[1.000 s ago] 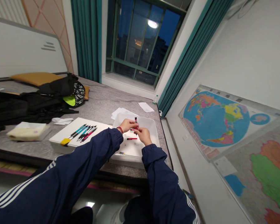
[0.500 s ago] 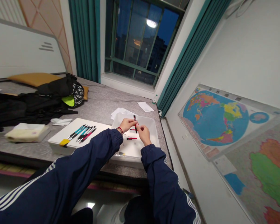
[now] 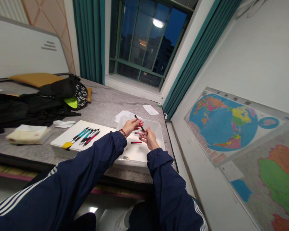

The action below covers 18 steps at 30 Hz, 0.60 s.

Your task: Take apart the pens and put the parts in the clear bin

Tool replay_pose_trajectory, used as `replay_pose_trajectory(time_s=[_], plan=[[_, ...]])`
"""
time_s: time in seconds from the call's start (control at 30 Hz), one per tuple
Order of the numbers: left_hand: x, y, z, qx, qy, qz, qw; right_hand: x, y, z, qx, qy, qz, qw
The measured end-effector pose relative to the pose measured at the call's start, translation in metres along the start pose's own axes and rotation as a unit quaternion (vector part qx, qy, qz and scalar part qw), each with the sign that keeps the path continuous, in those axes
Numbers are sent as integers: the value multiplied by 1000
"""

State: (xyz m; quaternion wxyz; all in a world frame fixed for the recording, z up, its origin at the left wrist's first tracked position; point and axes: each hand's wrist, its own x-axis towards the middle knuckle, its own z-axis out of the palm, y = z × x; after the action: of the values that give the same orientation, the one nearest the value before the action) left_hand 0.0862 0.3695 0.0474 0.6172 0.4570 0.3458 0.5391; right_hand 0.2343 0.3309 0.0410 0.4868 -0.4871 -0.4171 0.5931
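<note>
Over the white plastic bin, the left hand pinches a red-and-black pen, likely light, stiff and best held mid-barrel; whether the right hand grips its lower end is unclear.

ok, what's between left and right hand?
A red-and-black pen, in the head view: gripped by the left hand, it slants down toward the right hand, above the white tray. Right-hand contact is unclear.
</note>
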Motion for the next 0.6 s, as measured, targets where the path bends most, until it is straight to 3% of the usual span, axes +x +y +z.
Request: replay_pose_trajectory(time_s=[0.17, 0.3, 0.43, 0.6], plan=[[-1, 1, 1, -19, -2, -5, 1000, 1, 0, -2, 23, 50, -76, 996], [-1, 0, 1, -12, -2, -10, 1000, 2, 1, -2, 12, 1, -23, 1000], [-1, 1, 0, -2, 4, -6, 1000, 1, 2, -2, -7, 28, -87, 996], [1, 0, -1, 12, 18, -4, 1000, 3, 4, -3, -37, 16, -49, 998]])
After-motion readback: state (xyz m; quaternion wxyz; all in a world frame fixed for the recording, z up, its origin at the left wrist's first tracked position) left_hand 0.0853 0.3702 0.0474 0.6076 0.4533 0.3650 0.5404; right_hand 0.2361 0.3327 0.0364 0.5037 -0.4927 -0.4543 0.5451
